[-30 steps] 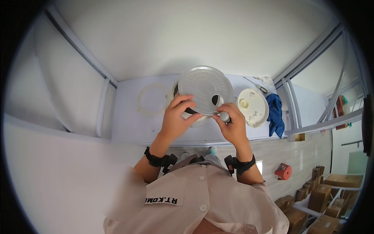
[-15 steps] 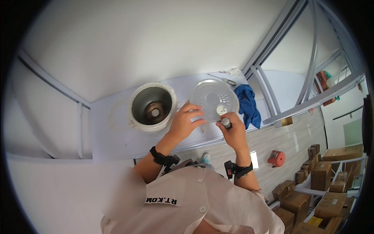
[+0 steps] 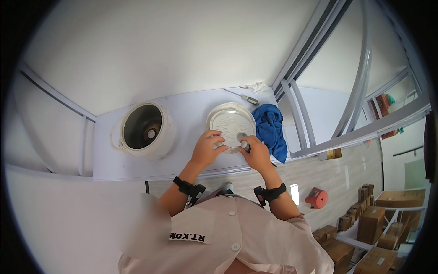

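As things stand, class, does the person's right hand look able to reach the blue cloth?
Probably yes. The right hand rests at the round white lid, and the blue cloth lies just beside it on the same table, with nothing between them.

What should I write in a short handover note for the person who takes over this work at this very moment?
Left hand: rests on the near edge of the round white lid, steadying it; nothing closed in it.
Right hand: grips a small dark-handled tool, its tip at a fitting near the lid's rim.
Things: the lid lies flat on the white table. The open white cooker body stands to its left, apart from it. A blue cloth lies right of the lid, a screwdriver behind it.
Done: lid is off the cooker.
Left: work at the fitting is in progress; lid not yet back on.
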Tool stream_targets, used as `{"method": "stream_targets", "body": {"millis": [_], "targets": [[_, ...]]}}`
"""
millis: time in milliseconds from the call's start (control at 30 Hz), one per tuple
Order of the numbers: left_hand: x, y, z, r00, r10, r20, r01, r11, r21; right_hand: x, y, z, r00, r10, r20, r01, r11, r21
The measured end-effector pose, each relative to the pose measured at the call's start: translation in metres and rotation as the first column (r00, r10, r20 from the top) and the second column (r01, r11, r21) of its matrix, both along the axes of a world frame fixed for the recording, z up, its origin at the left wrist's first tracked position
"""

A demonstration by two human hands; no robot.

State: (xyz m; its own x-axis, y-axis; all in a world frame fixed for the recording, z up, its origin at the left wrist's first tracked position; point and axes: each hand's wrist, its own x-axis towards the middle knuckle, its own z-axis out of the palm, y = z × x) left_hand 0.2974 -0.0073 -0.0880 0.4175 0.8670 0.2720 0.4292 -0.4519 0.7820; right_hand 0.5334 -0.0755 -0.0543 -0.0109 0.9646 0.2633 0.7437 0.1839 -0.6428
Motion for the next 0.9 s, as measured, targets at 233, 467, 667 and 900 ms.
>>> {"method": "stream_targets", "body": {"millis": [233,467,667,900], "targets": [[0.007,0.001,-0.006,0.977,0.090,-0.191,-0.084,0.996,0.039,0.009,0.021,0.000,0.996,0.077,-0.050,-0.081,0.993,-0.087],[0.009,-0.006,0.022,0.930,0.108,-0.352,-0.115,0.993,0.002,0.020,0.027,0.020,0.981,0.141,-0.131,-0.158,0.978,-0.133],[-0.007,-0.003,0.035,0.947,0.131,-0.294,-0.124,0.991,0.043,0.017,0.034,0.045,0.977,0.126,-0.170,-0.135,0.990,-0.043],[-0.054,-0.009,0.068,0.974,0.192,-0.120,-0.177,0.976,0.129,-0.025,0.041,0.074,0.962,0.153,-0.228,-0.150,0.988,0.030]]}}
